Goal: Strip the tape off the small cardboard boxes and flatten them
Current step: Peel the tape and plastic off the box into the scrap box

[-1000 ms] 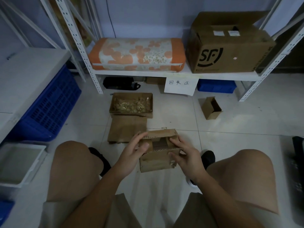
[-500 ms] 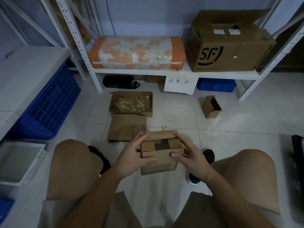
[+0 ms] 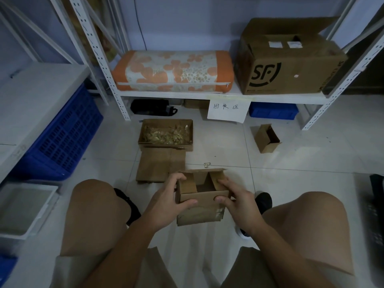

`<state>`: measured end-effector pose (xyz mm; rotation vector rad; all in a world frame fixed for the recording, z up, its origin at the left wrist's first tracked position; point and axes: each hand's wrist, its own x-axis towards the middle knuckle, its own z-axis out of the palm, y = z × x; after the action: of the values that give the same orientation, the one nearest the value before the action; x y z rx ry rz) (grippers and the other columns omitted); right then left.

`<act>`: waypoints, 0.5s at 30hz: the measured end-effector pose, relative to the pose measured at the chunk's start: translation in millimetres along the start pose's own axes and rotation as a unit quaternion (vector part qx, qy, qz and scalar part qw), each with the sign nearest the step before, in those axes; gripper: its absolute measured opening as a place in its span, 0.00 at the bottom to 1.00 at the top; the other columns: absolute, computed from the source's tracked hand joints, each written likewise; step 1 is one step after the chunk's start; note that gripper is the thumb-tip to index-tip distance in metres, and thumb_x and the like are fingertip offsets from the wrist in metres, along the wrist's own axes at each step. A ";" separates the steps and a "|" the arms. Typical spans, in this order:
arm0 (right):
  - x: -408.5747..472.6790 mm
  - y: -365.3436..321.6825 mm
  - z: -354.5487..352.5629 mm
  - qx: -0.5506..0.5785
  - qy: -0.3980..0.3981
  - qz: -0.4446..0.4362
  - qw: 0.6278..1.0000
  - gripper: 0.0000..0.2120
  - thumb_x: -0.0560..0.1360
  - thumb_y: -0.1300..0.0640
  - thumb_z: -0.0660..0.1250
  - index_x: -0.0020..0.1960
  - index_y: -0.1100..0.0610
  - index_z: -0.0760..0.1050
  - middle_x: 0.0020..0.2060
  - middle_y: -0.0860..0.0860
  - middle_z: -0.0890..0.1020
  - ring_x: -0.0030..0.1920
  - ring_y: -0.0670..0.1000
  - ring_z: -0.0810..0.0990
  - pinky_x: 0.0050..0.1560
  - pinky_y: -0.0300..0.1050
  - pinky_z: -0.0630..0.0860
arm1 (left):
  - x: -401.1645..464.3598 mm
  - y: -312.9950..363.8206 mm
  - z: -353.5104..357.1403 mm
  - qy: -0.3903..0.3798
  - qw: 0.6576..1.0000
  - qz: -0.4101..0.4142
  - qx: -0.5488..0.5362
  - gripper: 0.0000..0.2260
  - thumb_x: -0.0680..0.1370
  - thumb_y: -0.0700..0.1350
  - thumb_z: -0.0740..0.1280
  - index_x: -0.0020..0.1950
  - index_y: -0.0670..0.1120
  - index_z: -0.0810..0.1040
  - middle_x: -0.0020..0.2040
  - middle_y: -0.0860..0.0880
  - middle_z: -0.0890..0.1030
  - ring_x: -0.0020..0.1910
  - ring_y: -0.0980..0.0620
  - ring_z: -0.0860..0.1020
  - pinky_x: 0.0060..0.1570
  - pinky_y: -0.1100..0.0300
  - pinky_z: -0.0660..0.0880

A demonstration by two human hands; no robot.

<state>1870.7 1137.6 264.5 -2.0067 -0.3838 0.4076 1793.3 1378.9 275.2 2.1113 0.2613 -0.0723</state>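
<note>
Risk at this stage, judged from the head view: residual tape on the lower front face of the small cardboard box (image 3: 202,199) may resist collapse, so forcing the walls inward could tear the board or slip the grip. The box is held above the floor (image 3: 291,163) between the knees, open flaps up, at 12 o'clock from the wrists. The left hand (image 3: 166,204) grips its 9 o'clock wall and the right hand (image 3: 239,204) its 3 o'clock wall, fingers curled over the rim, thumbs on the front flap.
</note>
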 end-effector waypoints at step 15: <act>-5.1 2.3 7.7 -0.020 -0.004 -0.055 0.998 0.29 0.71 0.59 0.78 0.69 0.44 0.75 0.74 0.34 0.64 0.73 0.37 0.68 0.73 0.41 0.69 | 7.4 -8.2 2.0 -0.045 0.994 -0.032 0.091 0.65 0.65 0.64 0.81 0.84 0.56 0.36 0.69 0.64 0.54 0.68 0.57 0.67 0.68 0.56 0.72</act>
<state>1862.9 1140.4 259.7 -2.0129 -0.5086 0.3425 1798.9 1382.5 266.1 2.2735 0.2784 -0.2360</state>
